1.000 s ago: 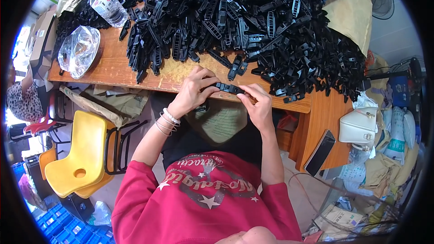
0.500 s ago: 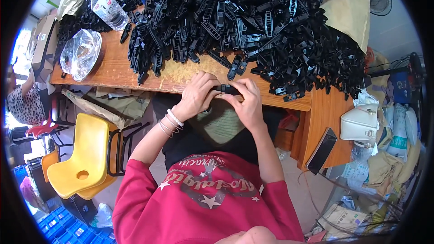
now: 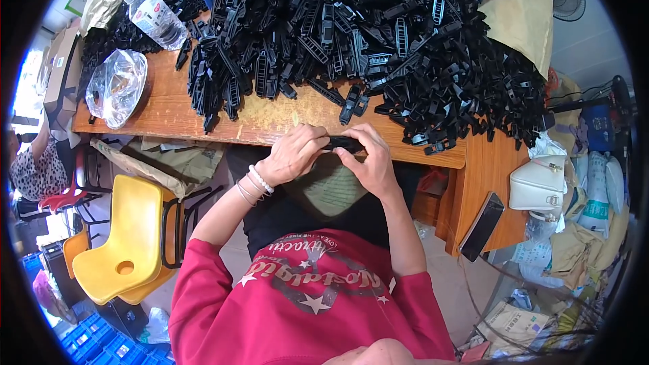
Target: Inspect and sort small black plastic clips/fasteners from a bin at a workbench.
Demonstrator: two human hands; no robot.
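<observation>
Person in a red star-printed sweatshirt (image 3: 311, 297) sitting at a worn wooden workbench (image 3: 270, 118), viewed from above. Left hand (image 3: 294, 155) and right hand (image 3: 370, 162) are meeting just in front of the bench's near edge, fingers curled narrowly and together pinching one small black plastic clip piece (image 3: 343, 142) between them — the piece is being held above the lap, apart from the tabletop. Beyond the hands, a short row of like black pieces (image 3: 216, 84) is lying grouped at bench left; behind it a very large loose heap of black plastic parts (image 3: 405, 34) is covering most of the surface. Judged from this — only a small share is looking handled, the bulk remaining. A clear plastic water bottle (image 3: 155, 17) and a crumpled transparent bag (image 3: 116, 86) are resting far left.
</observation>
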